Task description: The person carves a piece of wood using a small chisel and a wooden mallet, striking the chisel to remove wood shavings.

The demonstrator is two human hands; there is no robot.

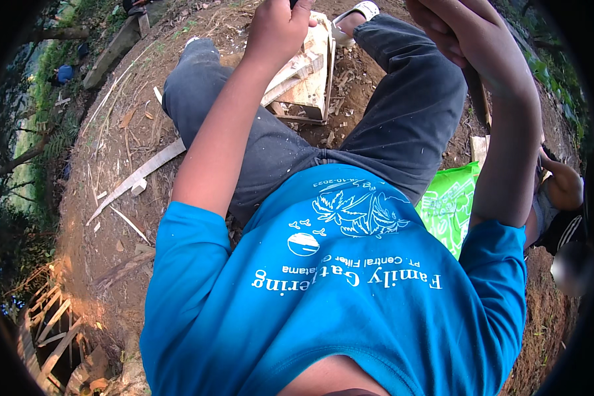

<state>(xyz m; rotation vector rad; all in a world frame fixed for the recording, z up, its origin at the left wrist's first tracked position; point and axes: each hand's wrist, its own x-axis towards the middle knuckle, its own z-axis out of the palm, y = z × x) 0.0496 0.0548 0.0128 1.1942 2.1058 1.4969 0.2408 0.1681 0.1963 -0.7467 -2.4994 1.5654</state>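
Dirt ground (105, 158), chip-strewn; room between legs (402, 99) looks tight. Wood pieces (313, 86), upper centre: probably stiff, light, splintery; hold by outer edges. Dark strip (476, 96), upper right: likely rigid; right hand (447, 33) nearby, grip unclear. Left hand (280, 30), top centre, curled round dark object (296, 3), mostly cropped. Hands apart.

An outdoor woodworking spot occupies bare earth (86, 257), where wood chips (340, 80), a long wooden strip (142, 173) and pale boards (307, 94) lie, green foliage (61, 140) fringing the clearing.
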